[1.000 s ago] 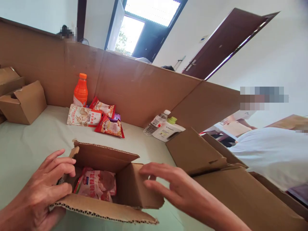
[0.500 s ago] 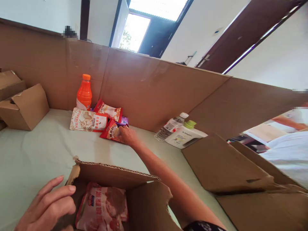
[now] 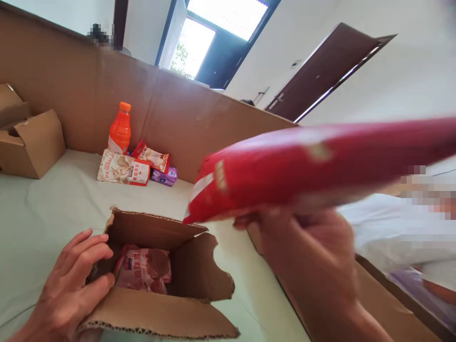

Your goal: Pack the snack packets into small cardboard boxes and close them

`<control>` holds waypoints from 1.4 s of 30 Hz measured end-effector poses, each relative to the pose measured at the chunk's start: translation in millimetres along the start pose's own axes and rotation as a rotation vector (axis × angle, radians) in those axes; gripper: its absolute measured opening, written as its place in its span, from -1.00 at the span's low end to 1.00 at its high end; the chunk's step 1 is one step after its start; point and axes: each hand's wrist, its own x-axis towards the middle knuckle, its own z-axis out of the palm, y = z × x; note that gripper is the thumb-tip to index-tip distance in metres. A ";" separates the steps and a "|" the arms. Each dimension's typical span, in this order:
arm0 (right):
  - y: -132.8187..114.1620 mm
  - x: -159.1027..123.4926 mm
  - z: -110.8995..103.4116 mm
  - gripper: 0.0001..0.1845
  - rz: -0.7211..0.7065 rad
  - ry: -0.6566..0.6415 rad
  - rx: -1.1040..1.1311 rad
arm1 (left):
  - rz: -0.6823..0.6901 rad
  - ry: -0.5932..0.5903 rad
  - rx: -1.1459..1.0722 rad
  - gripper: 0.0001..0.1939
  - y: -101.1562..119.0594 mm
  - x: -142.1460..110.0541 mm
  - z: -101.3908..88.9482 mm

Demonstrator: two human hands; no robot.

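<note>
Raised close to the camera, my right hand (image 3: 309, 256) grips a red snack bag (image 3: 263, 175), blurred by motion and covering much of the right side. My left hand (image 3: 76, 280) rests over the left edge of an open cardboard box (image 3: 160, 308), fingers and thumb curled about its rim. Inside the box lies a pink-and-red food packet (image 3: 144, 268). Farther back, a cream and red squirrel-printed pouch (image 3: 123, 167) leans near another red snack bag (image 3: 155, 157), a purple pack (image 3: 165, 176) and an upright orange bottle (image 3: 120, 128).
A tall cardboard wall (image 3: 185, 109) runs along the back of the pale green cloth surface (image 3: 32, 223). Smaller cardboard boxes (image 3: 42, 142) stand at the left. On the right, past another cardboard edge, a person in a white top (image 3: 381, 223) is partly visible.
My right hand has picked up the front red snack bag from the group and lifted it toward the camera, to the right. My left hand now holds the box's edge.
</note>
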 end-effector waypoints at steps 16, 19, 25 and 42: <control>0.0 -32.1 81.1 -0.70 -0.167 -1.526 -0.738 | -0.178 0.024 0.028 -0.75 9.0 -17.3 2.2; -2.4 -35.6 45.3 -0.73 -0.210 -1.212 -0.540 | -0.248 0.069 0.006 -0.52 7.3 -25.8 4.0; 16.8 -65.1 -37.5 -0.66 -0.104 -0.406 -0.624 | -0.342 0.082 -0.081 -0.25 2.7 -43.0 13.6; 51.4 -76.9 -25.5 -0.51 -0.293 -0.380 -0.589 | -0.421 0.111 0.046 -0.36 8.2 -15.6 25.3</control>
